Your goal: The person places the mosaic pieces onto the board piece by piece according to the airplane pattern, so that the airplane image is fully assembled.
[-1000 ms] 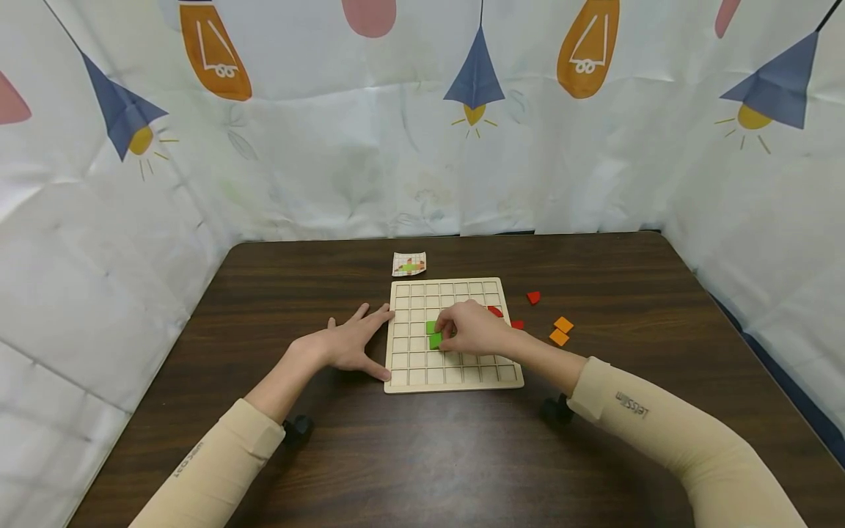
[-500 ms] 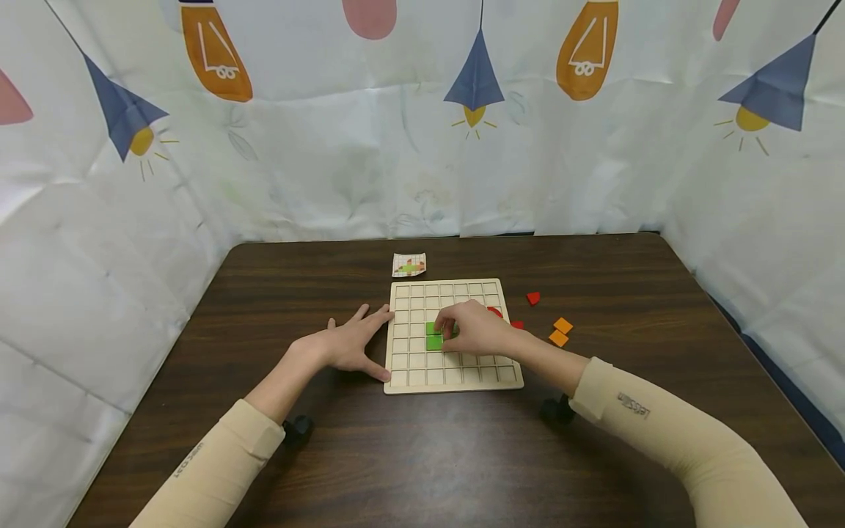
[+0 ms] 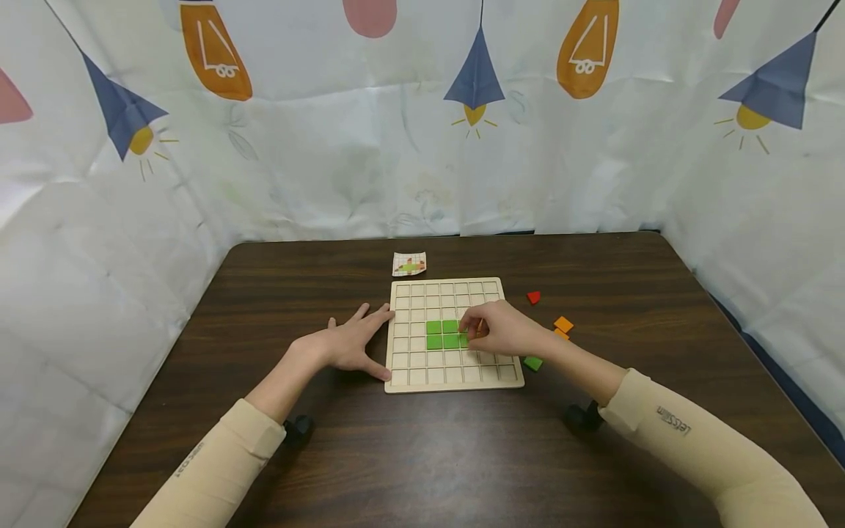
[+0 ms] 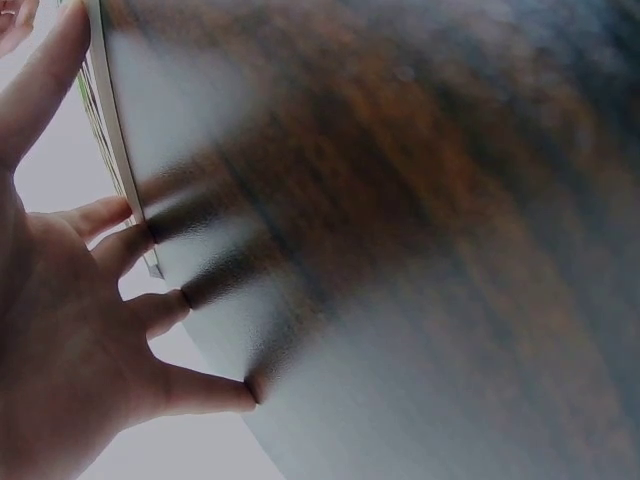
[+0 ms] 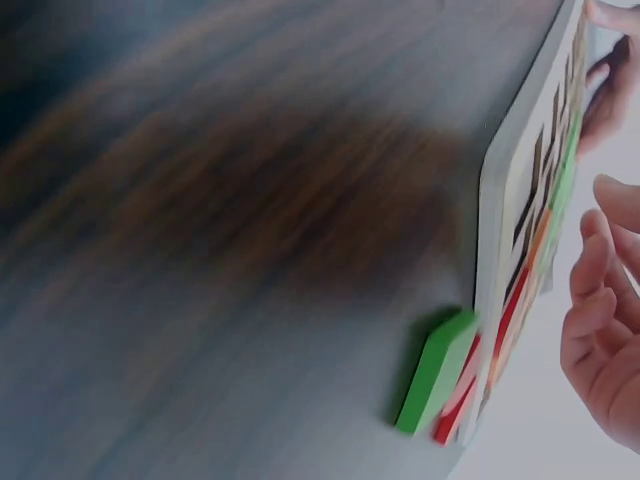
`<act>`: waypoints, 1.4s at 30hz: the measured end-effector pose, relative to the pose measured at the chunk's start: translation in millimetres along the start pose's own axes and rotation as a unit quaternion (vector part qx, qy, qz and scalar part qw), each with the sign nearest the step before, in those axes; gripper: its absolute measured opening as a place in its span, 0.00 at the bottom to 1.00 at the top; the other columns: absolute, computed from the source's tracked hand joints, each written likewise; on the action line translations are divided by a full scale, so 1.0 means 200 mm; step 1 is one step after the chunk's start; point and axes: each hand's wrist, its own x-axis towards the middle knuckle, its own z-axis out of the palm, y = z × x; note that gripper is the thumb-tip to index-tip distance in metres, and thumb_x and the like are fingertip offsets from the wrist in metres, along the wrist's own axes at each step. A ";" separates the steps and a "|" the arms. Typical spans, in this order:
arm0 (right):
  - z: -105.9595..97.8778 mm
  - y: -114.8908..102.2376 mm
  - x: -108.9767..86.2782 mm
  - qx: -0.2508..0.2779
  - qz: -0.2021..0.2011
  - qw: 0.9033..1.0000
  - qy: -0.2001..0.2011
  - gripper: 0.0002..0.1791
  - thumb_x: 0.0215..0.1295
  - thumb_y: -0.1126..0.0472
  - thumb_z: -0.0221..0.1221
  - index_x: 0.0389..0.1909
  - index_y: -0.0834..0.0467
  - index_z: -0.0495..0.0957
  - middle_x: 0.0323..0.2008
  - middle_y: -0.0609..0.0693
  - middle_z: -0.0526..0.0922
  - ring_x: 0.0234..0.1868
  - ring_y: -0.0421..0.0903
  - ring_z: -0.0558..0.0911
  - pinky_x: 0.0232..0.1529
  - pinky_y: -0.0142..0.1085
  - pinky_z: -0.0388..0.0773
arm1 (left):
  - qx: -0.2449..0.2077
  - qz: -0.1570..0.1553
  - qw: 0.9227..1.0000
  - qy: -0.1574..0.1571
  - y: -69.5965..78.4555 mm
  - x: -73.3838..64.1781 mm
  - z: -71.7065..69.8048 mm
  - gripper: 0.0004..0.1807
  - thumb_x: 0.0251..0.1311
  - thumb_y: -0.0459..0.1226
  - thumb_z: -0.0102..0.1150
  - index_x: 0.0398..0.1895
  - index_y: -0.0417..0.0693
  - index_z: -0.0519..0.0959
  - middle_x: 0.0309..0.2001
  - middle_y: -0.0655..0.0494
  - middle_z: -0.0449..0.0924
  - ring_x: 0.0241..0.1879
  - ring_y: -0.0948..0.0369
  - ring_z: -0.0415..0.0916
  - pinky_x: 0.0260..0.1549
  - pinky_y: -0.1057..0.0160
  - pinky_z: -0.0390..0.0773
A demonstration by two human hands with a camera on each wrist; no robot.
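Several green squares [image 3: 451,342] lie beside my right hand [image 3: 503,329], pinching or not I cannot tell; my spread left hand [image 3: 345,345] touches the left edge of the board [image 3: 418,377].

“LetsSlim” lettering [image 3: 673,420] on the right sleeve [image 3: 709,453]

Dark wood-grain table [image 3: 422,455], white curtain [image 3: 290,165], printed blue lamps [image 3: 475,73]

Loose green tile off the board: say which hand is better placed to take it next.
Probably right: the right hand is nearer the loose green tile, just off the right edge of the board; the left hand is spread at the opposite edge.
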 end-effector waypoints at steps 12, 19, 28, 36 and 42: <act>-0.13 0.07 -0.17 0.038 0.033 0.998 -0.043 0.10 0.64 0.67 0.69 0.46 0.60 0.84 0.32 0.43 0.81 0.33 0.43 0.81 0.35 0.36 0.80 | -0.003 0.002 1.000 0.002 0.00 0.00 0.00 0.65 0.53 0.62 0.74 0.84 0.50 0.46 0.83 0.49 0.35 0.80 0.43 0.28 0.60 0.17 0.34; -0.18 0.13 -0.26 0.057 0.044 0.995 -0.061 0.10 0.65 0.67 0.68 0.46 0.61 0.84 0.32 0.45 0.82 0.33 0.44 0.81 0.39 0.36 0.80 | -0.003 -0.001 1.000 0.001 0.00 0.00 0.00 0.64 0.53 0.61 0.74 0.84 0.50 0.46 0.83 0.49 0.35 0.80 0.43 0.28 0.60 0.17 0.34; -0.21 0.19 -0.35 0.050 0.064 0.994 -0.073 0.09 0.63 0.66 0.71 0.43 0.58 0.83 0.31 0.45 0.81 0.33 0.44 0.79 0.35 0.35 0.78 | -0.004 -0.002 1.000 0.002 0.01 0.00 0.00 0.65 0.53 0.61 0.75 0.84 0.50 0.46 0.83 0.49 0.35 0.80 0.43 0.28 0.60 0.17 0.34; -0.23 0.22 -0.38 0.048 0.080 0.992 -0.081 0.10 0.62 0.64 0.71 0.42 0.59 0.83 0.30 0.44 0.80 0.31 0.43 0.78 0.35 0.35 0.77 | -0.008 -0.001 1.000 0.003 0.00 -0.01 0.00 0.65 0.52 0.61 0.75 0.85 0.51 0.46 0.84 0.50 0.35 0.80 0.44 0.27 0.60 0.17 0.33; -0.23 0.25 -0.40 0.047 0.080 0.991 -0.094 0.09 0.61 0.67 0.70 0.41 0.57 0.85 0.29 0.44 0.79 0.29 0.43 0.77 0.32 0.35 0.76 | -0.007 0.001 1.000 0.003 0.01 -0.01 0.00 0.65 0.52 0.61 0.75 0.85 0.51 0.46 0.84 0.50 0.35 0.80 0.44 0.27 0.60 0.17 0.33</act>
